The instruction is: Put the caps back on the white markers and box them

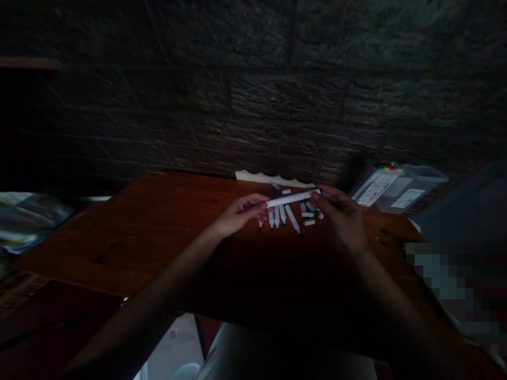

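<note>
A white marker (289, 199) is held level above the wooden table (158, 221), one end in each hand. My left hand (241, 212) pinches its left end. My right hand (340, 215) grips the right end, where a dark blue cap or tip shows. Below the marker, several other white markers (282, 215) lie side by side on the table, and several loose caps (308, 215) are scattered next to them.
A clear plastic box (400, 191) with coloured markers inside stands at the back right against a dark brick wall. A white strip (253, 177) lies at the table's far edge. Dim clutter sits to the left. A pixelated patch covers the lower right.
</note>
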Tool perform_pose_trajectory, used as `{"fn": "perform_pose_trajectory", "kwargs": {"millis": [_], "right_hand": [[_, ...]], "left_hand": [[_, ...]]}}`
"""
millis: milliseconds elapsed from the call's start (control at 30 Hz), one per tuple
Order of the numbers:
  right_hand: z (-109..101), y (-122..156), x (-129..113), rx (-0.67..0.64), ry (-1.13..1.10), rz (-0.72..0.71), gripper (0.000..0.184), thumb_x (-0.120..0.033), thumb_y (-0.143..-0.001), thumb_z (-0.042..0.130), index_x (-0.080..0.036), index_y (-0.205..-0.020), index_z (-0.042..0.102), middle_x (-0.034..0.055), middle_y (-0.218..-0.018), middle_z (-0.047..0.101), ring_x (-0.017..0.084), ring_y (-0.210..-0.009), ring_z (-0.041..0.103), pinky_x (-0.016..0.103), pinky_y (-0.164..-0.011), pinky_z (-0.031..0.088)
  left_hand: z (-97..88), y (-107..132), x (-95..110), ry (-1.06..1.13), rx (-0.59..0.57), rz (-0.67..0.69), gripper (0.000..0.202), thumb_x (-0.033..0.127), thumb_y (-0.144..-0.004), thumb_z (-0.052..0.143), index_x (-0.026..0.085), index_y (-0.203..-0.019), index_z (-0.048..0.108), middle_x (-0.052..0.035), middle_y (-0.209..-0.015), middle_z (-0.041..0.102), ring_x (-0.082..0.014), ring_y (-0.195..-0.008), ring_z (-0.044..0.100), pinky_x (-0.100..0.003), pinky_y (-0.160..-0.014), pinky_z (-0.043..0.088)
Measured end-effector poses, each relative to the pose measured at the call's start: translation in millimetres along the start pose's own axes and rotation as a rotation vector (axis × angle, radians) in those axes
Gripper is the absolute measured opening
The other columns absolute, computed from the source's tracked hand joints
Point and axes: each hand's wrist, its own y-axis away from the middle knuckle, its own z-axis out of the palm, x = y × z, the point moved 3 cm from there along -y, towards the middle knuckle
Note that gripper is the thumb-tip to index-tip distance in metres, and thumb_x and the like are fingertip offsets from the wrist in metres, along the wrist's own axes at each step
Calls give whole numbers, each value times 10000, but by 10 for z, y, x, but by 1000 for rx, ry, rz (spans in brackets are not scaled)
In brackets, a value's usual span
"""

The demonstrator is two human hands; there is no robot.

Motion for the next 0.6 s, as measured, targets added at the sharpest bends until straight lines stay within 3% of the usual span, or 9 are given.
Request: {"fn": "perform_pose_trajectory", "kwargs": {"millis": [133,267,433,600], "right_hand": [[162,113,19,-181,58,-20,356,-448,-778,790,-250,-1073,764,21,-944,787,167,-855,736,375,-893,602],[415,302,48,-384,60,-27,371,-478,-877,686,-269,-1179,745,33,-1040,788,180,-960,747,391,-947,600],[499,368,39,-368,19,-48,237,-387,-835,743,-296,-1048,791,-5,-1091,782,170,-980,737,352,-935,597],[521,388,82,-411,61,-37,155,-351,-805,765,-284,-940,798,-8,-972,794,169,-914,736,341,-886,590]], "left_hand": [[119,58,39,-318,-116,116,124,155,-821,714,145,-935,758,-50,-836,694,-137,-743,600,-207,-706,471],[124,112,119,-449,-62,154,221,56,-797,684,178,-957,775,-31,-830,686,-156,-773,565,-196,-722,417],[59,162,176,-424,-59,90,186,56,-766,717,174,-897,777,-28,-819,685,-175,-768,558,-197,-704,398],[22,150,146,-416,-48,149,87,153,-703,806,181,-783,786,-28,-705,673,-170,-660,524,-202,-617,370]]}}
